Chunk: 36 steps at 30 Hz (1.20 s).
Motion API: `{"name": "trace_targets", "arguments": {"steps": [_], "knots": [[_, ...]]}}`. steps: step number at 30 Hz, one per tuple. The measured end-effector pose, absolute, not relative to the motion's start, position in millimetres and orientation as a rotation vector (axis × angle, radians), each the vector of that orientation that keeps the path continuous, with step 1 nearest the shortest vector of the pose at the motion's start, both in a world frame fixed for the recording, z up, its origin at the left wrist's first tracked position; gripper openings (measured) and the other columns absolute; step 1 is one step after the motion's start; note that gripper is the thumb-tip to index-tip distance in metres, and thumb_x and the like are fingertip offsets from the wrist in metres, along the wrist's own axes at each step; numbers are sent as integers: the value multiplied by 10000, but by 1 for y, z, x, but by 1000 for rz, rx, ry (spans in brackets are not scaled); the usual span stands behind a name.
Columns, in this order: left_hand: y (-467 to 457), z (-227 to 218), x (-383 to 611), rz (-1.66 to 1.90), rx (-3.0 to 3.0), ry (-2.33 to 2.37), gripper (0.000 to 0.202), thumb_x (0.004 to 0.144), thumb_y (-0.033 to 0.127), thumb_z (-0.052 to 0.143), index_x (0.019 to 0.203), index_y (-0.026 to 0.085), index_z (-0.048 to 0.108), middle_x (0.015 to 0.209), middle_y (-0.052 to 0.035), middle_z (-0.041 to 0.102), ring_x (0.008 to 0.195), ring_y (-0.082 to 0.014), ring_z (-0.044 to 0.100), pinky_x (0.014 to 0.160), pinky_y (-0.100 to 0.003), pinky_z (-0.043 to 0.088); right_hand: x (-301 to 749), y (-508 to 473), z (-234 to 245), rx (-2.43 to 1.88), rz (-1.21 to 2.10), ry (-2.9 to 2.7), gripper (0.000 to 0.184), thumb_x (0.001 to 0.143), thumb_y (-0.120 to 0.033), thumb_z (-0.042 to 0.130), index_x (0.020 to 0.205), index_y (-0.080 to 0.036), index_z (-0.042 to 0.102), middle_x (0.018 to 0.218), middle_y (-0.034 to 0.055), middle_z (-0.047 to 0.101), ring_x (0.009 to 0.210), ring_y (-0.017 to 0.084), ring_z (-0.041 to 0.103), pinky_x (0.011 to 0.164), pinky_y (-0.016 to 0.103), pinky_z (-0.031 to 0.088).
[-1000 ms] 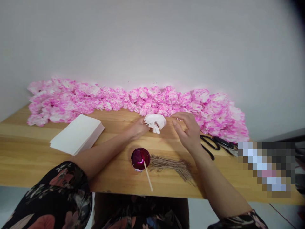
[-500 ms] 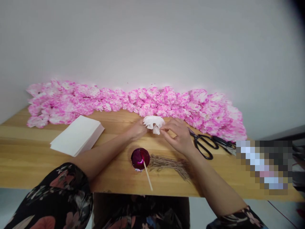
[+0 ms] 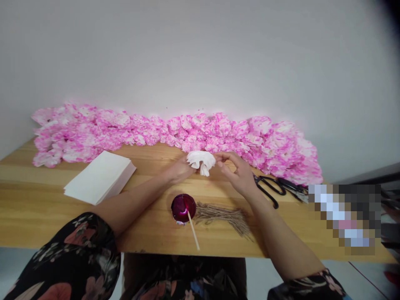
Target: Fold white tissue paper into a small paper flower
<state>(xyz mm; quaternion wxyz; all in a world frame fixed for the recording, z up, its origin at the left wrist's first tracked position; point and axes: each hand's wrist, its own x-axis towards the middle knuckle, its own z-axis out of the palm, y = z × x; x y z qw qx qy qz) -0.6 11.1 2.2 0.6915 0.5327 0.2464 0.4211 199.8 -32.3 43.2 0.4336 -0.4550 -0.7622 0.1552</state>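
The left hand pinches the small white crumpled tissue-paper flower from its left side while the right hand nips its right edge between thumb and fingertips, holding it just above the far part of the pale wooden table. A long bank of pink-and-white paper flowers lies right behind, with black scissors just right of the right hand (partly covered by it). Nearer sit a dark magenta dye cup with a wooden stick, a bundle of brown twine pieces and a stack of white paper sheets; a blurred patch hides what lies at the right end.

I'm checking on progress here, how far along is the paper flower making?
Done: a long row of pink flowers along the wall. In hand: left hand and right hand hold a white flower, not yet coloured. Left: the white paper stack and twine pieces.
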Motion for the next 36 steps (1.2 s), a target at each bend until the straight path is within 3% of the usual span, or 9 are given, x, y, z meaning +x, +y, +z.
{"name": "trace_targets", "arguments": {"steps": [4, 8, 13, 19, 26, 36], "knots": [[13, 2, -1, 986, 1174, 501, 171, 730, 222, 749, 876, 148, 696, 905, -60, 695, 819, -170, 605, 783, -308, 479, 199, -35, 45, -1131, 178, -1870, 25, 886, -245, 630, 893, -222, 623, 881, 33, 680, 843, 205, 613, 775, 363, 457], [13, 0, 0, 980, 1141, 499, 200, 697, 213, 786, 855, 148, 683, 898, -63, 696, 840, -184, 623, 804, -318, 484, 198, -34, 44, -1146, 60, -1968, 110, 902, -256, 630, 803, -217, 605, 753, 17, 642, 729, 188, 571, 694, 346, 412], [14, -3, 1, 962, 1137, 507, 324, 640, 258, 852, 891, 149, 677, 901, -66, 700, 947, -223, 637, 852, -336, 486, 195, -33, 41, -1161, 71, -2015, 83, 895, -255, 652, 835, -200, 633, 755, 27, 652, 728, 191, 583, 669, 335, 412], [15, -5, 1, 985, 1154, 646, 359, 614, 252, 871, 852, 139, 627, 775, -8, 654, 708, -123, 569, 691, -253, 446, 194, -33, 41, -1157, 91, -2017, 52, 906, -255, 628, 882, -209, 634, 789, 32, 656, 756, 196, 589, 687, 340, 426], [14, -6, -1, 990, 1209, 681, 345, 631, 284, 856, 833, 140, 616, 806, -15, 647, 759, -129, 570, 700, -235, 430, 197, -31, 38, -1221, 139, -1960, 75, 913, -277, 603, 860, -227, 621, 802, 34, 668, 755, 203, 598, 692, 359, 446], [16, -6, -1, 1004, 1212, 722, 310, 640, 237, 815, 878, 143, 640, 832, -30, 680, 758, -145, 579, 734, -259, 450, 198, -32, 39, -1035, -60, -2147, 69, 934, -241, 586, 897, -227, 642, 855, 50, 705, 815, 225, 618, 712, 373, 437]]}}
